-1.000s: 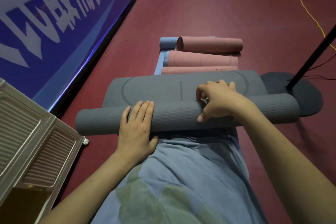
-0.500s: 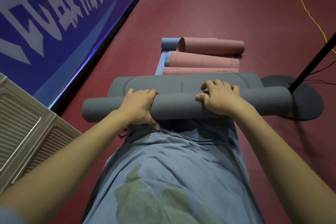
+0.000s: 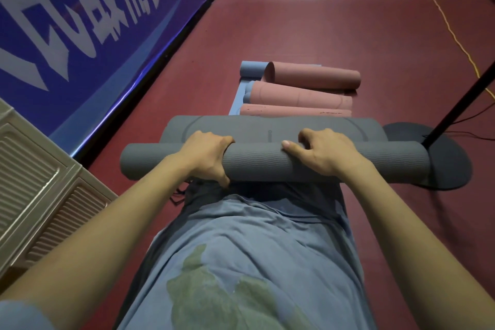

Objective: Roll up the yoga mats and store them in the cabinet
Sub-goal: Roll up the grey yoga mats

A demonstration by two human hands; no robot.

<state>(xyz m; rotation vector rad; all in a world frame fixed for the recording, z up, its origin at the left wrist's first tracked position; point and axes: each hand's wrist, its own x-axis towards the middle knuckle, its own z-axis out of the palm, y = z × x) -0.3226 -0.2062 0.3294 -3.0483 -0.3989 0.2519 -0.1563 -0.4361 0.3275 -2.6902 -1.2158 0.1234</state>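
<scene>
A grey yoga mat [image 3: 262,162] lies across the red floor in front of me, mostly rolled into a thick tube, with a short flat strip left beyond it. My left hand [image 3: 207,157] grips the roll left of centre, fingers curled over its far side and thumb at the near side. My right hand [image 3: 320,151] grips it right of centre, fingers hooked over the top. Beyond the flat strip lie rolled pink mats [image 3: 313,79] and a blue mat [image 3: 251,71].
A beige cabinet [image 3: 34,177] with ribbed doors stands at the left. A blue banner wall [image 3: 93,29] runs along the left side. A black stand with a round base [image 3: 439,166] sits at the roll's right end, a yellow cable [image 3: 442,16] beyond it.
The grey roll has moved forward and the flat strip beyond it has shortened. My left hand went from lying flat on the roll to gripping it. The view shifted forward.
</scene>
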